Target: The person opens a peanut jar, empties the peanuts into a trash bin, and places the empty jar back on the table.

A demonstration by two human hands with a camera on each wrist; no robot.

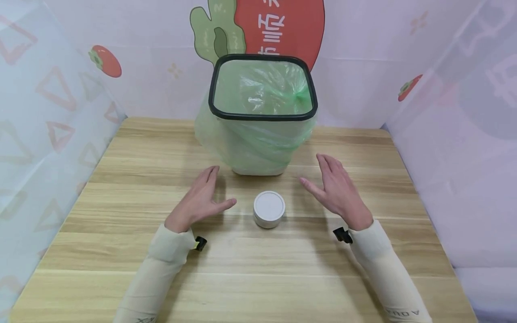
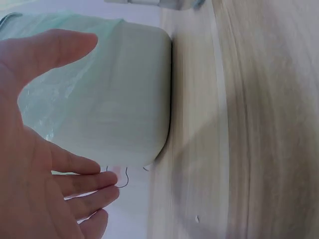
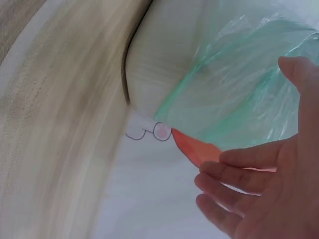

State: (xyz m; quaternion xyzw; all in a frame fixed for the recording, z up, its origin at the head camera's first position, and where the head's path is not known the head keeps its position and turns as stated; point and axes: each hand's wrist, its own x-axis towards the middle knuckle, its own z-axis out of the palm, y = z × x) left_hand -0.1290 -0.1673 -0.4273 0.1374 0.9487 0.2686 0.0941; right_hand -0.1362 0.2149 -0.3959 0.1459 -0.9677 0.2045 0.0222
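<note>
A white trash can with a black rim stands at the back middle of the table. Its green plastic bag is folded over the outside, and a knot-like gathered bunch shows inside at the right. In front of the can sits a round white lidded container. My left hand hovers left of this container, fingers extended and thumb apart. On the other side, my right hand mirrors it. Both palms face inward toward the can in the wrist views, and neither hand holds anything.
The wooden table meets a patterned cloth wall at the back. More cloth hangs along the left and right sides. A small black device is strapped at the left wrist, another black device at the right.
</note>
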